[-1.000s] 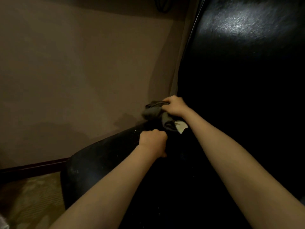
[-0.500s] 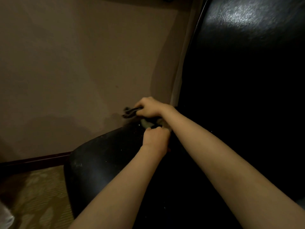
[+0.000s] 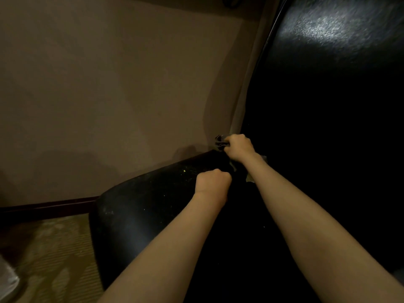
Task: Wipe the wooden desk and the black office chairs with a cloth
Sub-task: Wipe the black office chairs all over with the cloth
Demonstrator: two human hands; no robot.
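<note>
The black office chair fills the right and bottom, with its dusty seat (image 3: 142, 206) low in the middle and its tall backrest (image 3: 328, 106) on the right. My right hand (image 3: 239, 149) grips a bunched dark cloth (image 3: 220, 142) at the back of the seat, where it meets the backrest. A pale bit of the cloth shows under my right wrist. My left hand (image 3: 213, 181) is curled into a fist on the seat just in front of the right hand. Nothing shows inside its fingers.
A plain beige wall (image 3: 109, 95) stands close behind the chair, with a dark baseboard (image 3: 48, 207) along its foot. Patterned carpet (image 3: 54, 248) lies at the lower left. A pale object (image 3: 6, 281) pokes in at the bottom left corner.
My right hand swept the cloth left along the back of the seat, then came back right toward the backrest. My left fist stayed almost where it was.
</note>
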